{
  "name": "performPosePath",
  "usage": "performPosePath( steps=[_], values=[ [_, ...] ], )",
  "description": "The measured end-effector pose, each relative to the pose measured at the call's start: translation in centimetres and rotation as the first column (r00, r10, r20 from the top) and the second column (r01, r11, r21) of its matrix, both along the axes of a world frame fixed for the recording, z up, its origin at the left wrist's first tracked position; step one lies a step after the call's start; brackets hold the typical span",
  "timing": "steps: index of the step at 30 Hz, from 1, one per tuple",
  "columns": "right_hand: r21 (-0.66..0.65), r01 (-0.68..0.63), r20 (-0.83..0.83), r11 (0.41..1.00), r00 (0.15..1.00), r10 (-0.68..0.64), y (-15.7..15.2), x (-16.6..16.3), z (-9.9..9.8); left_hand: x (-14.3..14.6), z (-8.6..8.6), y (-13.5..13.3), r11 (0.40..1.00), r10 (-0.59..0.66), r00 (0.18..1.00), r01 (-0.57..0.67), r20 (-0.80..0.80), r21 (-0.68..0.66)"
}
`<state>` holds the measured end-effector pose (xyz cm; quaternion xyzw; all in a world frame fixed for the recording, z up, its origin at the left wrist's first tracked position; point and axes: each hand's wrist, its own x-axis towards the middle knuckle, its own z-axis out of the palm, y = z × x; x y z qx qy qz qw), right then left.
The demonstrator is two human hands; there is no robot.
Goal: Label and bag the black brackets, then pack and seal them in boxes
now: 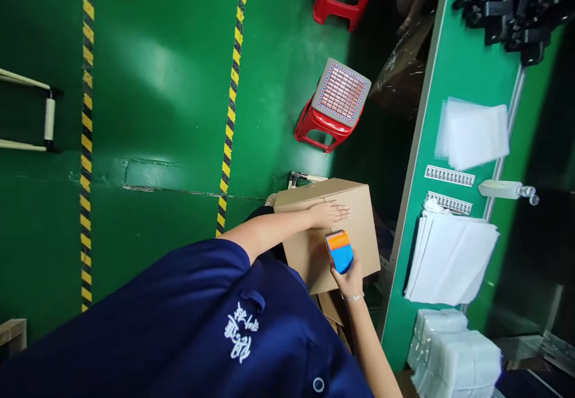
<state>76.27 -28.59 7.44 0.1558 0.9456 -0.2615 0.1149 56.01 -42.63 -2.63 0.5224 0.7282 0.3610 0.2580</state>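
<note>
Cardboard box point(362, 230) may shift if the left hand point(327, 214) (flat, gripping nothing) slips; right hand point(351, 277) encloses a tape dispenser point(340, 253).

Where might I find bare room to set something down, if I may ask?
Free: floor between the striped tapes, and the green table between the black parts and translucent sleeves. Crowded: its nearer end, with white sheets and pale stacks, and the cardboard box under both hands.

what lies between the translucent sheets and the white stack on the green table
In the head view, two pale strips with dark marks lie between the translucent sheets and the white stack, with a pale bottle to their right.
</note>
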Motion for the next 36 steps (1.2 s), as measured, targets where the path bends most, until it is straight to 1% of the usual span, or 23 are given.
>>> performPosePath(
  steps=[1, 2, 3, 4, 5, 6, 7, 11, 14, 17, 19, 21, 23, 26, 28, 29, 31, 33, 34, 36],
  values=[
    [0.001, -0.018, -0.002, 1.0, 1.0, 0.018, -0.1, -0.2, -0.4, -0.5, 0.4, -0.2, 0.999, 0.021, 0.989, -0.025, 0.147, 0.023],
    [0.006, -0.029, -0.012, 1.0, 1.0, 0.029, -0.3, -0.3, -0.8, -1.1, 0.8, -0.5, 0.997, 0.059, 0.947, -0.073, 0.317, 0.032],
    [0.011, -0.033, -0.026, 0.999, 0.999, 0.033, -0.3, -0.3, -1.1, -1.6, 1.3, -0.9, 0.991, 0.109, 0.873, -0.135, 0.476, 0.021],
    [0.016, -0.032, -0.038, 0.999, 0.999, 0.033, -0.4, -0.2, -1.3, -2.1, 1.9, -1.3, 0.98, 0.164, 0.782, -0.198, 0.601, -0.01],
    [0.019, -0.032, -0.043, 0.999, 0.999, 0.033, -0.5, 0.0, -1.4, -2.3, 2.4, -1.8, 0.967, 0.219, 0.696, -0.249, 0.684, -0.056],
    [0.022, -0.031, -0.041, 0.999, 0.999, 0.032, -0.6, 0.1, -1.4, -2.4, 2.9, -2.2, 0.955, 0.262, 0.631, -0.278, 0.73, -0.103],
    [0.024, -0.033, -0.035, 0.999, 0.999, 0.034, -0.6, 0.3, -1.3, -2.2, 3.3, -2.7, 0.95, 0.282, 0.592, -0.279, 0.755, -0.137],
    [0.037, -0.036, -0.019, 0.999, 0.999, 0.037, -0.7, 0.4, -0.9, -0.3, 4.9, -3.3, 0.968, 0.245, 0.476, -0.161, 0.845, -0.19],
    [0.048, -0.046, 0.007, 0.998, 0.999, 0.045, -0.8, 0.3, -0.8, 0.9, 5.9, -2.8, 0.956, 0.291, 0.425, -0.156, 0.857, -0.247],
    [0.089, -0.073, 0.004, 0.993, 0.997, 0.073, -1.2, -0.1, -0.7, 0.5, 6.3, -2.0, 0.926, 0.377, 0.39, -0.186, 0.84, -0.329],
    [0.125, -0.126, 0.013, 0.984, 0.992, 0.126, -1.6, -0.5, -0.3, -1.1, 6.0, -2.0, 0.898, 0.44, 0.377, -0.211, 0.815, -0.387],
    [0.146, -0.185, 0.045, 0.972, 0.983, 0.181, -1.9, -0.9, 0.4, -4.3, 5.2, -2.7, 0.86, 0.509, 0.386, -0.256, 0.769, -0.441],
    [0.164, -0.214, 0.097, 0.963, 0.975, 0.2, -2.0, -1.2, 1.5, -8.6, 4.0, -4.3, 0.812, 0.583, 0.408, -0.32, 0.703, -0.488],
    [0.196, -0.205, 0.205, 0.959, 0.965, 0.164, -1.9, -1.9, 3.1, -15.5, 2.3, -6.9, 0.727, 0.686, 0.417, -0.419, 0.596, -0.544],
    [0.227, -0.192, 0.293, 0.955, 0.949, 0.121, -2.2, -3.2, 3.8, -18.9, 1.3, -8.0, 0.704, 0.71, 0.423, -0.451, 0.564, -0.548],
    [0.242, -0.194, 0.337, 0.951, 0.936, 0.105, -2.5, -4.1, 4.0, -20.1, 0.8, -8.1, 0.707, 0.707, 0.444, -0.452, 0.551, -0.544],
    [0.267, -0.209, 0.423, 0.941, 0.902, 0.08, -3.3, -6.4, 4.0, -21.6, -0.1, -7.9, 0.732, 0.678, 0.527, -0.422, 0.512, -0.535],
    [0.279, -0.223, 0.488, 0.934, 0.871, 0.062, -4.2, -8.5, 3.7, -22.2, -1.3, -7.2, 0.752, 0.64, 0.616, -0.382, 0.459, -0.537],
    [0.283, -0.224, 0.509, 0.932, 0.859, 0.052, -4.6, -9.3, 3.4, -22.3, -2.1, -6.9, 0.755, 0.626, 0.647, -0.366, 0.435, -0.544],
    [0.298, -0.223, 0.535, 0.928, 0.845, 0.031, -5.2, -10.3, 2.9, -22.2, -4.0, -6.5, 0.749, 0.621, 0.664, -0.347, 0.417, -0.564]
  ],
)
